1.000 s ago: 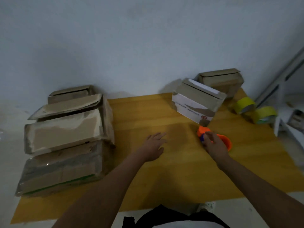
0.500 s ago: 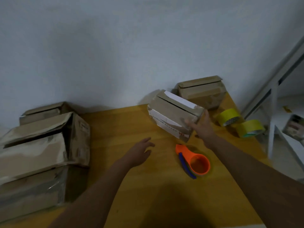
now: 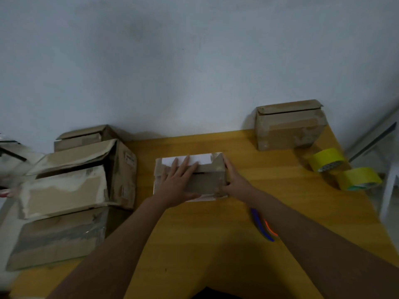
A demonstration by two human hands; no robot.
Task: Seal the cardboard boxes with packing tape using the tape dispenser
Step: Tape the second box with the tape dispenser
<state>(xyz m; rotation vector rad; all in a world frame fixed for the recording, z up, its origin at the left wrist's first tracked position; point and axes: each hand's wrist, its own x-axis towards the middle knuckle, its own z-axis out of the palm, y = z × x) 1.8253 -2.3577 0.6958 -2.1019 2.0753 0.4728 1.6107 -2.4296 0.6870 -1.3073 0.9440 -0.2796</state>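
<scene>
Under both hands, at the middle of the yellow wooden table, lies a small brown cardboard box with a white panel along its far edge. The left hand lies flat on the box top, fingers straight and spread. The right hand holds the box's right end — fingers run straight along the side, thumb at the near corner. Just behind the right wrist, half hidden by the forearm, lies the orange and blue tape dispenser, untouched. Well to the right of that hand stand two yellow tape rolls; beyond it, against the wall, another brown box. Left of the left hand — a stack of worn cardboard boxes.
</scene>
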